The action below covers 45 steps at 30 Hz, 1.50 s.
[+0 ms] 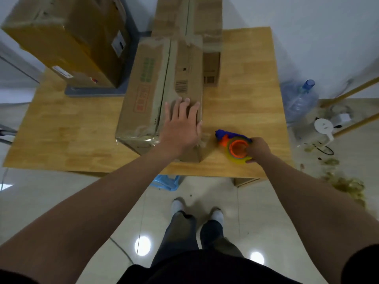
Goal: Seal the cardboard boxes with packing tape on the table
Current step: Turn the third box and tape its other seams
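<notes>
A long cardboard box [151,89] lies in the middle of the wooden table [71,132], its top flaps meeting along a centre seam, with clear tape over its near end. My left hand [180,128] rests flat on the box top near that end, fingers spread. To the right of the box, my right hand [259,149] grips a tape dispenser [233,145] with an orange core, blue frame and a yellowish roll, low over the table. A second cardboard box [196,19] stands behind the first. A third, larger one [67,37] sits at the back left.
The large back-left box rests on a grey base [94,92]. A water jug [301,101] lies on the floor to the right of the table, beside wooden legs and small clutter. A blue stool [166,181] shows under the table's near edge.
</notes>
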Each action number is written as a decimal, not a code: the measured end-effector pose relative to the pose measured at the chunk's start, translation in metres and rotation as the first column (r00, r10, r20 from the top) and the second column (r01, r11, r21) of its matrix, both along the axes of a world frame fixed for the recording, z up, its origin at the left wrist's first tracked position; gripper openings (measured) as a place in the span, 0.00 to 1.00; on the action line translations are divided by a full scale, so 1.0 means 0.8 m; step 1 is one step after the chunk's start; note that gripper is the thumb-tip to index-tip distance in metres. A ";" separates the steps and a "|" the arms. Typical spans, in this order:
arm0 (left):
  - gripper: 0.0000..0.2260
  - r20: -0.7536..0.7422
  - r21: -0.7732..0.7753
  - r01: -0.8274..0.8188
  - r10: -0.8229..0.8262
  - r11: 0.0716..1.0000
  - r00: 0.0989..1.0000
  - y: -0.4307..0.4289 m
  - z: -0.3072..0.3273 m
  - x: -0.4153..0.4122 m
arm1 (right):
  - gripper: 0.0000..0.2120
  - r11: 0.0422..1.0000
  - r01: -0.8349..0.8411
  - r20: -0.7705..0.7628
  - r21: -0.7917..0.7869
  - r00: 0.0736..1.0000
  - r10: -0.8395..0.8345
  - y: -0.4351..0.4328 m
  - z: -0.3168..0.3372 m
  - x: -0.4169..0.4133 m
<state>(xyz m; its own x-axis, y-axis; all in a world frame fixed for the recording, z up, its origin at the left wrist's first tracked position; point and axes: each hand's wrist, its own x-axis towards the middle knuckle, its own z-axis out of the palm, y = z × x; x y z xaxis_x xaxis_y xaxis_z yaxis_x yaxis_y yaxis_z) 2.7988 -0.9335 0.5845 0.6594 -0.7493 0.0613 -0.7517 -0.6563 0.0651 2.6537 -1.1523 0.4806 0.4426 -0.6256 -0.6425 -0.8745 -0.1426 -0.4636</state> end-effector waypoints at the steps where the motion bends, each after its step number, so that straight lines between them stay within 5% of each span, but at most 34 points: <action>1: 0.29 0.000 0.000 0.000 0.000 1.000 1.000 0.000 -0.001 0.001 | 0.13 1.000 -0.011 0.005 -0.015 1.000 0.011 0.000 -0.001 0.001; 7: 0.28 -0.155 0.025 -0.010 0.014 1.000 0.988 0.000 0.008 0.003 | 0.27 0.944 -0.267 -0.030 -0.195 0.963 0.266 0.019 0.056 0.007; 12: 0.22 -0.494 -0.255 -0.115 -0.026 0.960 0.869 0.021 0.053 0.005 | 0.26 0.870 -0.349 0.097 -0.347 0.910 0.404 0.058 0.125 0.015; 18: 0.17 -0.435 -0.326 -0.055 -0.098 0.944 0.895 0.132 0.072 0.031 | 0.28 0.672 -0.452 0.230 -0.587 0.702 0.674 0.148 0.206 0.028; 25: 0.21 -0.317 -0.154 0.219 -0.258 0.964 0.913 0.195 0.065 0.026 | 0.22 0.428 -0.593 0.166 -0.682 0.444 0.880 0.251 0.195 0.072; 29: 0.27 -0.305 -0.028 0.282 -0.277 0.959 0.911 0.207 0.034 0.025 | 0.39 0.433 -0.645 0.038 -0.630 0.531 0.846 0.272 0.163 0.067; 38: 0.35 -0.216 0.107 0.069 -0.044 0.992 0.975 0.227 0.030 0.052 | 0.35 0.512 -0.495 -0.023 -0.702 0.734 0.679 0.264 0.149 0.043; 45: 0.33 -0.383 -0.059 -0.081 0.053 0.995 0.922 0.209 0.030 0.061 | 0.28 0.682 -0.367 0.129 -0.633 0.818 0.560 0.273 0.151 0.066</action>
<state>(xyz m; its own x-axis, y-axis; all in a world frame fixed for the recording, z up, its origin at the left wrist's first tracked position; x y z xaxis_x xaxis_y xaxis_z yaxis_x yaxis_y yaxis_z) 2.8473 -0.7663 0.6082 0.6924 -0.7055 -0.1512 -0.6154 -0.6868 0.3866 2.7065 -0.9340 0.6016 0.8758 -0.4812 -0.0374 -0.4584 -0.8050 -0.3766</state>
